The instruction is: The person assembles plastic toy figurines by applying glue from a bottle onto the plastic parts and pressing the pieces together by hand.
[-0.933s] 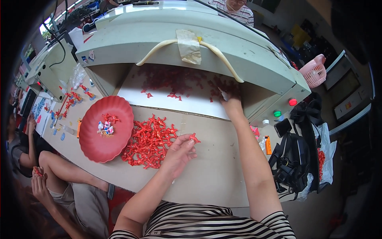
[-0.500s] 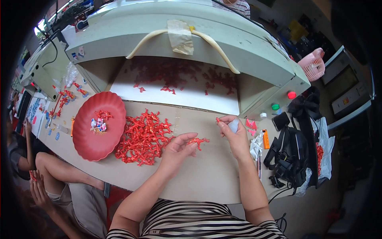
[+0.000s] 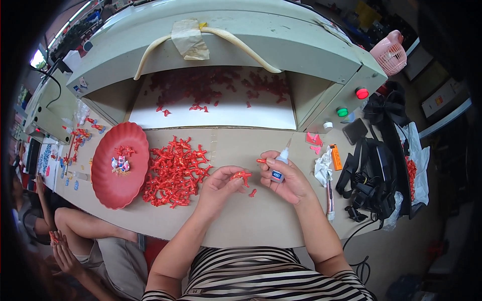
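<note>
My left hand [image 3: 219,186] pinches a small glossy red figurine [image 3: 241,176] between thumb and fingertips, over the table in front of me. Close by on its right, my right hand [image 3: 291,186] is closed around a small glue bottle [image 3: 279,167] with a thin pointed nozzle tilted upward. Between that hand's thumb and forefinger there is also a tiny red piece [image 3: 261,161]. One loose red piece [image 3: 252,192] lies on the tabletop just below the figurine. Left of my hands spreads a heap of similar red figurines [image 3: 175,173].
A scalloped red bowl [image 3: 120,193] holds a few small parts. Ahead stands a grey-green machine [image 3: 281,45] with red pieces inside its opening. At right are crumpled tissue [image 3: 323,168], an orange box [image 3: 336,157] and a black bag [image 3: 369,175]. A co-worker's hand [image 3: 64,253] is at lower left.
My right hand has come leftward and lower, nearer my left hand, and the bottle now shows plainly. A small red piece now shows on the table below. The whole view has shifted slightly.
</note>
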### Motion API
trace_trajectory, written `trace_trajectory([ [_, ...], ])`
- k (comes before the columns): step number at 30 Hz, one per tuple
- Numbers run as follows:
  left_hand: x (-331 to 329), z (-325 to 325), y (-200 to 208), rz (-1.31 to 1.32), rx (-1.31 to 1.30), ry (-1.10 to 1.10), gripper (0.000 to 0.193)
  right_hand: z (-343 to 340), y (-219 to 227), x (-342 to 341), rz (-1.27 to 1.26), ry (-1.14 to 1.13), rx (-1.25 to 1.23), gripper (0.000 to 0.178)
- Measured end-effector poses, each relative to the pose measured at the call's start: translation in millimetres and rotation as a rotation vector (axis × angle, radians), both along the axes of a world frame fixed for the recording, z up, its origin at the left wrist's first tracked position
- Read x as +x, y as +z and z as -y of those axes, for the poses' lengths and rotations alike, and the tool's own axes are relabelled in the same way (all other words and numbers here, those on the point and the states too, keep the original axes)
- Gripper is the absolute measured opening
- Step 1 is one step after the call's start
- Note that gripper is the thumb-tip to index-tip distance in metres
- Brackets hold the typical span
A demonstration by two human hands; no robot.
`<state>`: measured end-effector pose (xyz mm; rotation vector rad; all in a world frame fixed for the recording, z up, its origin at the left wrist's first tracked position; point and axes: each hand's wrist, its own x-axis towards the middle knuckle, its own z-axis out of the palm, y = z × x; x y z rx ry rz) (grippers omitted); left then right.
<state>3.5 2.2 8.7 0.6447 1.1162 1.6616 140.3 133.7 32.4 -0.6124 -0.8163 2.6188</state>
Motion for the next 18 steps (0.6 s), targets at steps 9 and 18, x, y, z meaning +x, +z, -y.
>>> trace_trajectory([
  [9,-2,2,-2,0.005,-0.029,0.003,0.024,3,-4,-1,0.025,0.003,0.041,0.024],
  [18,-1,0,-1,-0.011,-0.070,0.029,0.026,11,1,-4,0.161,-0.071,0.560,0.016],
])
